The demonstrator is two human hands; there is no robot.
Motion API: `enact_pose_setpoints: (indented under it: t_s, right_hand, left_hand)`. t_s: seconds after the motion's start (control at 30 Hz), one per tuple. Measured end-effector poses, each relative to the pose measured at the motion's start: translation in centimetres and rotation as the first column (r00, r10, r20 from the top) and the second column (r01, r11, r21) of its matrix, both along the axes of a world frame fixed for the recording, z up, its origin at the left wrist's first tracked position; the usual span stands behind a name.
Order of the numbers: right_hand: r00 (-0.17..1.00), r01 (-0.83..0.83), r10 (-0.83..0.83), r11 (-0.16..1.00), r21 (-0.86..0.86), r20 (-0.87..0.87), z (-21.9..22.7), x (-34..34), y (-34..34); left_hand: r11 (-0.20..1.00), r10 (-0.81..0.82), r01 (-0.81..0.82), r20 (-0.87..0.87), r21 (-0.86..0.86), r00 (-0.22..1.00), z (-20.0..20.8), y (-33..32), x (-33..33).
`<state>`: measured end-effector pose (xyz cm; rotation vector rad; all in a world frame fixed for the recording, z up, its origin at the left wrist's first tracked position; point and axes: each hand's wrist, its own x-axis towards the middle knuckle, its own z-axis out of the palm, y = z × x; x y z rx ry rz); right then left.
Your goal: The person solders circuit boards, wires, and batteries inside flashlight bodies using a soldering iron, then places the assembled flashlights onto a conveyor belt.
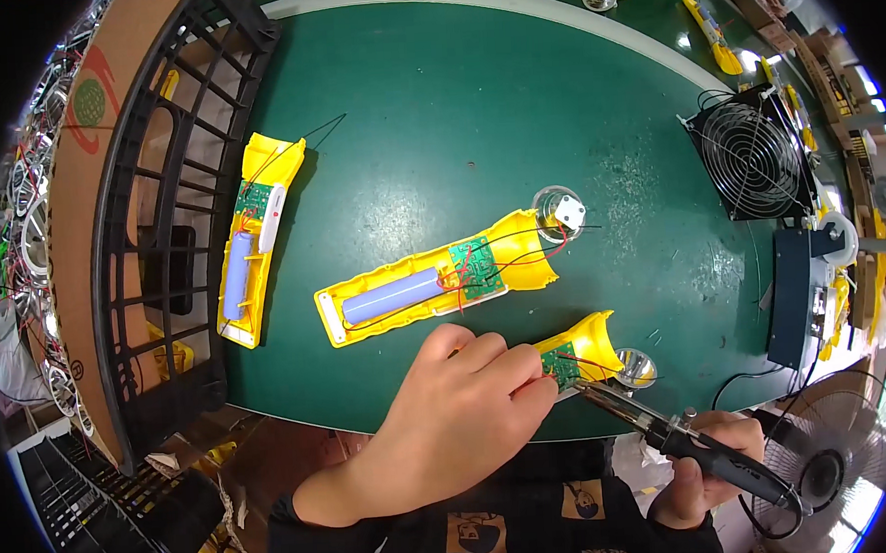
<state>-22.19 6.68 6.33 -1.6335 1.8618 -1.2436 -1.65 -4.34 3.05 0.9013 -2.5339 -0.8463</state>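
Left hand (450, 406) fingers pinch the yellow shell (577, 350); right hand (709, 468) fingers grip the soldering iron (671, 430) touching it

yellow torch shell (587, 341), green circuit board (562, 366), green table (434, 107)

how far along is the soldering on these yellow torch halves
Two open yellow torch halves, one in the middle of the green mat and one at its left, lie set aside with battery, board and wires in place; finished joints can't be confirmed. In hand: the left hand steadies a third half while the right hand brings the soldering iron to its green board. No covers are fitted.
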Motion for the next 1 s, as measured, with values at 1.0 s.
enact_pose_setpoints:
  t_s: [1.0]
  right_hand:
    - [0.97,0.229,-0.194,0.935,-0.273,0.148,0.4,-0.4,0.9]
  left_hand:
    - [0.998,0.02,-0.029,-0.16,-0.054,0.987,-0.1,0.3,0.4]
